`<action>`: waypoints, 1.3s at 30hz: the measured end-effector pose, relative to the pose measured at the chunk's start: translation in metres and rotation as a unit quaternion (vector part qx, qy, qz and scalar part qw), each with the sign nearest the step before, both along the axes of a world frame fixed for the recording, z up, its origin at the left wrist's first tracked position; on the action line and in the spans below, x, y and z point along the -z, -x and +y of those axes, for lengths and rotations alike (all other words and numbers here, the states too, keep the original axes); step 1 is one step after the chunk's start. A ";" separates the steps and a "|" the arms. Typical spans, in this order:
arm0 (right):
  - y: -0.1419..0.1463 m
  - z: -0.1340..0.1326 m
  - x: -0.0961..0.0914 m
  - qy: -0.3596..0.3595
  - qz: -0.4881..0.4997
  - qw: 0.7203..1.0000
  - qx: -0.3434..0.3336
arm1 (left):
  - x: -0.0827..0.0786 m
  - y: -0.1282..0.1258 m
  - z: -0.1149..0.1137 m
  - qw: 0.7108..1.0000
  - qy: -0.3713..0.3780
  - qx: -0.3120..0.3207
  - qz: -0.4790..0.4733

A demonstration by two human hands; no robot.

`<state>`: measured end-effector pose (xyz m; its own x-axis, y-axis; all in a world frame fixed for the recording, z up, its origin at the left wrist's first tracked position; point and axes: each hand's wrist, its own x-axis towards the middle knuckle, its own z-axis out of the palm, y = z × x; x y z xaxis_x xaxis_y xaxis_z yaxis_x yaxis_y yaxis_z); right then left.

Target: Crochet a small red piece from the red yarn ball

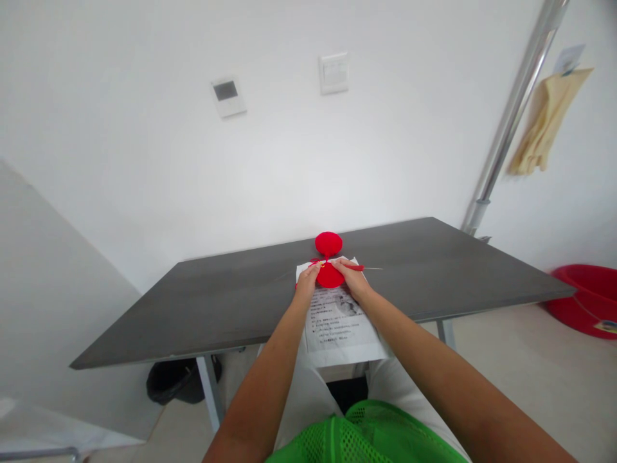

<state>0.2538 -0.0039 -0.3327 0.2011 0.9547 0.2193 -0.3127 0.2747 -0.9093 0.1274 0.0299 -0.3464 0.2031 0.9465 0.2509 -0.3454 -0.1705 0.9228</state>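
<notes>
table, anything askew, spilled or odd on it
Just the sheet: its near end sticks out past the table's front edge toward the lap, so it lies partly off. No spill shows around the near red disc or the far one.

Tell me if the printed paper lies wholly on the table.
No, the near end of the printed paper juts past the front edge of the table.

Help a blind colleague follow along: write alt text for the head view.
A person's left hand and right hand hold a red disc over a printed sheet at a dark table, with a second disc just beyond. A red-handled tool sticks out beside the right hand.
</notes>
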 end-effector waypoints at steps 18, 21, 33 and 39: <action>0.001 -0.006 -0.006 0.006 -0.049 0.998 0.025 | -0.011 0.001 -0.010 1.000 -0.003 -0.003 -0.004; 0.000 -0.003 -0.007 0.000 -0.040 0.998 0.049 | -0.009 0.000 -0.008 1.000 0.015 -0.014 -0.009; 0.001 -0.005 -0.016 -0.019 -0.044 0.999 0.017 | -0.009 0.001 -0.008 0.999 0.025 -0.021 0.001; 0.001 -0.006 -0.015 -0.004 -0.044 0.999 0.013 | -0.008 -0.001 -0.007 1.000 0.011 -0.004 0.005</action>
<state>0.2524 -0.0098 -0.3172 0.2047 0.9478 0.2445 -0.2237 0.2884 -0.9310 0.1281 0.0228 -0.3389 0.1979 0.9535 0.2275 -0.3353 -0.1523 0.9297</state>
